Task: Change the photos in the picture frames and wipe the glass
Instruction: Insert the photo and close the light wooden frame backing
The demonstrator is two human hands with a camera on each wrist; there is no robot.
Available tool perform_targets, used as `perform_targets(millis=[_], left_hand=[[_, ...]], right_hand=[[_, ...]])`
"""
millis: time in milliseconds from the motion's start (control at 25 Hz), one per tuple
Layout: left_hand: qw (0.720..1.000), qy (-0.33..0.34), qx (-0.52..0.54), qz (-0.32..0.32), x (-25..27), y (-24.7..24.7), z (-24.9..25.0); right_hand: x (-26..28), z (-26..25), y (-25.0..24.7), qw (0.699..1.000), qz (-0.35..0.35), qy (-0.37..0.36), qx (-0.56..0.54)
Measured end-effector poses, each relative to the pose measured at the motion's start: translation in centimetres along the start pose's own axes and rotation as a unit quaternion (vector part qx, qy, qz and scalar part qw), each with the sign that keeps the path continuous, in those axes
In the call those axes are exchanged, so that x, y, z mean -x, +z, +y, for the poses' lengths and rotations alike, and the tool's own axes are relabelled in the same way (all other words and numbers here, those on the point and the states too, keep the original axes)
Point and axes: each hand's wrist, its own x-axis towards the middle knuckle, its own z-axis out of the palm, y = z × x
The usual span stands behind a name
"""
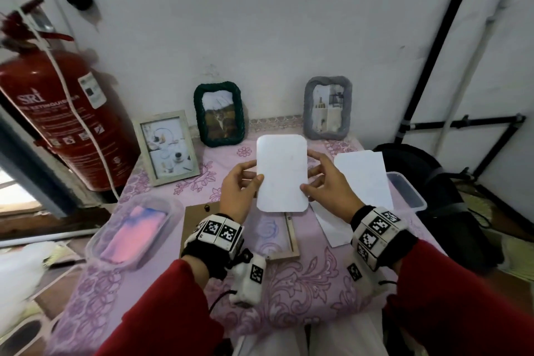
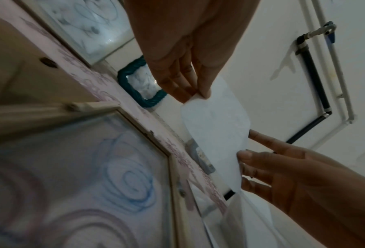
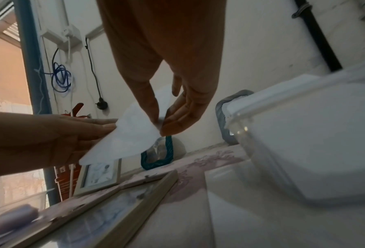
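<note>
Left of hands, tub (image 1: 98, 237) (pink cloth (image 1: 135, 233) inside)

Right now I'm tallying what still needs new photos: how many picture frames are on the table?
4. Pale wooden frame stands at back left, green rope frame mid-back, grey frame back right, and an opened wooden frame lies flat under the hands. More may be hidden.
</note>
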Motion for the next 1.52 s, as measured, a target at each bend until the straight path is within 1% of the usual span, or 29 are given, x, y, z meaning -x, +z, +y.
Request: perform_targets(millis=[80, 160, 320, 400, 520, 640, 720, 1000, 1200, 1400, 1520], left_hand=[[1.0, -0.016, -0.003, -0.022, 0.3, -1.0, -0.4], [0.998, -0.022, -0.027, -0.058, 0.6, -2.1, -1.0], [0.985, -0.036, -0.108, -0.127, 0.9, -3.8, -2.3], [0.978, -0.041, -0.14, -0.15, 1.3, -4.3, -3.0], [0.967, -0.026, -0.201, -0.154, 1.7, -4.9, -3.8], [0.939, -0.02, -0.309, -0.15, 1.7, -5.4, -4.4], [0.93, -0.025, -0.337, -0.146, 2.0, -5.6, -4.7], [0.924, -0.039, -0.349, -0.155, 3.0, -6.2, -5.6], [0.912, -0.061, -0.372, -0.164, 3.1, -6.4, -5.7], [0.906, -0.072, -0.378, -0.176, 3.2, -6.5, -5.5], [0.904, -0.065, -0.382, -0.183, 3.3, -6.5, -5.6]], right_hand=[[-0.1, 0.3, 1.1, 1.0, -0.017, 0.003, 0.014], [-0.1, 0.5, 2.1, 0.999, -0.026, 0.005, 0.023], [0.0, 1.1, 3.3, 0.998, -0.057, 0.012, 0.039], [0.1, 1.4, 3.5, 0.996, -0.066, 0.021, 0.059], [0.5, 1.5, 3.9, 0.994, -0.074, 0.031, 0.075], [0.8, 1.6, 4.3, 0.992, -0.086, 0.036, 0.089], [0.8, 1.8, 4.3, 0.991, -0.09, 0.036, 0.097], [1.3, 2.7, 4.5, 0.982, -0.123, 0.034, 0.139], [1.1, 2.9, 4.8, 0.978, -0.142, 0.018, 0.152], [1.1, 3.4, 4.7, 0.965, -0.157, 0.019, 0.21], [1.0, 3.5, 4.8, 0.959, -0.168, 0.026, 0.228]])
